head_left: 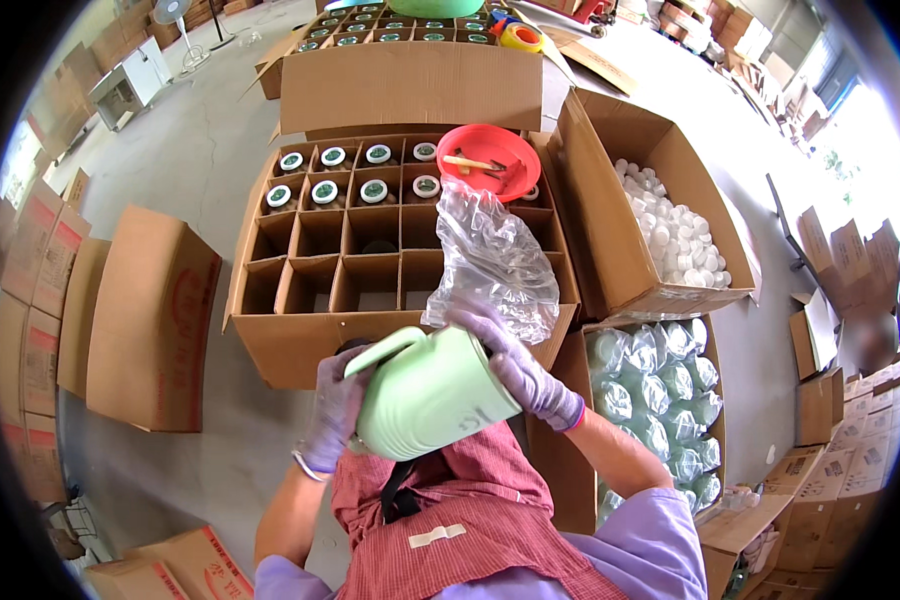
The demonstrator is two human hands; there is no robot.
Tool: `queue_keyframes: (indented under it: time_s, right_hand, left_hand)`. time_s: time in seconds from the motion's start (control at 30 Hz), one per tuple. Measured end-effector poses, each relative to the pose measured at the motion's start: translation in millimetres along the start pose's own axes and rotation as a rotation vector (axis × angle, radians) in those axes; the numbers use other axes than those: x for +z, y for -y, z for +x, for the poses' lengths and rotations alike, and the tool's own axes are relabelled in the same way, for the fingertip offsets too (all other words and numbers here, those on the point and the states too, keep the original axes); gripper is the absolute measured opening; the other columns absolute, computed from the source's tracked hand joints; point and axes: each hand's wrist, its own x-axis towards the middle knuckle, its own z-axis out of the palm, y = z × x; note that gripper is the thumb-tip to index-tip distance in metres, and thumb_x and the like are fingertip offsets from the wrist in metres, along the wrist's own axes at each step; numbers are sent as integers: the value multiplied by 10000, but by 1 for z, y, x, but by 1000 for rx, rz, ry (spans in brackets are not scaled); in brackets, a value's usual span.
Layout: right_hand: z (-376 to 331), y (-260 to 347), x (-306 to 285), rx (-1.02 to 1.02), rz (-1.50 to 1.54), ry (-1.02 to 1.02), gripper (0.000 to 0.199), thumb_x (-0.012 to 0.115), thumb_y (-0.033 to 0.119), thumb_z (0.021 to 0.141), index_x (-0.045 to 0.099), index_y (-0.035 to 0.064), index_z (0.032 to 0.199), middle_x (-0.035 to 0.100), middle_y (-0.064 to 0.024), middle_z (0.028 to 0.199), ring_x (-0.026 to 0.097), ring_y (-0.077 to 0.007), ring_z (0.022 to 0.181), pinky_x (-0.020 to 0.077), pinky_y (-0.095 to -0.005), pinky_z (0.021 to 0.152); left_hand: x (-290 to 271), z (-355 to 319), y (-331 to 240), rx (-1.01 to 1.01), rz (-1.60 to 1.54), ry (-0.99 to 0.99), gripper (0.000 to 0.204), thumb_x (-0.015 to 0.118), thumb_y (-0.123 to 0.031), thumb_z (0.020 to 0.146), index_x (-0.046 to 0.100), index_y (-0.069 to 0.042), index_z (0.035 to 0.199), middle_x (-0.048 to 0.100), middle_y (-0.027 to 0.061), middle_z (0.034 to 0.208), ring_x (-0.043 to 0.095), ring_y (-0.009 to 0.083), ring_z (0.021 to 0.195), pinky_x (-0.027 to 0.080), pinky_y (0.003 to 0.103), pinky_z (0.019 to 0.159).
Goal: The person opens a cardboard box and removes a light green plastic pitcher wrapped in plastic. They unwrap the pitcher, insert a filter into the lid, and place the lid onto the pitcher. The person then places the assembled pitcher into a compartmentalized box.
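A pale green jug (pixel 435 395) with a loop handle lies tilted on its side in front of my body, between both hands. My left hand (pixel 332 408), in a grey-purple glove, grips it by the handle side. My gloved right hand (pixel 530 375) presses against the opposite end, near a dark edge. Just beyond is a divided cardboard box (pixel 300 345). Its far cells hold jars with white-and-green lids (pixel 374 191); several nearer cells show no lids. Over the box's right part lies a crumpled clear plastic bag (pixel 495 265), partly under a red bowl (pixel 488 150) holding small tools.
At the right, an open carton (pixel 590 210) holds many white caps (pixel 675 240). Nearer stands a box of plastic-wrapped clear bottles (pixel 660 400). Another jar-filled box (pixel 390 38) is at the back, with tape rolls (pixel 522 38). A tall carton (pixel 145 320) stands left on the grey floor.
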Motion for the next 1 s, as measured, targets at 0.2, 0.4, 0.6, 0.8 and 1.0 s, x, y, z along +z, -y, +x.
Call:
queue_keyframes:
  time_s: [0.2,0.4,0.6,0.8,1.0]
  right_hand:
    - [-11,-32,28,945,1086,-355,653,446,582,921,414,98,1358,560,-114,1230,543,-201,1124,463,-365,956]
    - [13,7,6,19,101,154,746,442,526,878,314,26,1416,237,-233,1454,226,-376,1370,204,-453,1108]
    - [19,7,32,70,42,-6,676,539,361,838,348,18,1388,342,-200,1384,324,-312,1313,245,-419,1099]
    - [44,-1,4,152,158,-1,467,674,138,830,514,13,1251,562,-136,1172,538,-247,1123,410,-346,969]
    - [97,-135,-87,321,-316,-229,162,663,125,827,671,-6,922,674,-119,806,633,-172,732,486,-304,673]
  left_hand:
    - [9,6,-12,918,838,-39,234,514,-122,812,664,-66,983,677,88,1031,627,281,1014,431,434,988]
    - [-21,8,25,111,-134,-34,249,593,-130,855,644,57,1011,692,112,951,637,154,880,501,276,813]
    - [-31,9,28,340,37,-193,213,590,-66,844,640,74,997,686,111,984,621,155,918,480,309,872]
    - [-87,2,79,13,-310,-396,222,581,-122,914,651,49,1037,676,76,920,624,130,807,502,251,724]
    - [-97,3,69,-76,-182,-365,330,561,-296,941,614,-10,785,586,1,684,538,86,607,437,256,550]
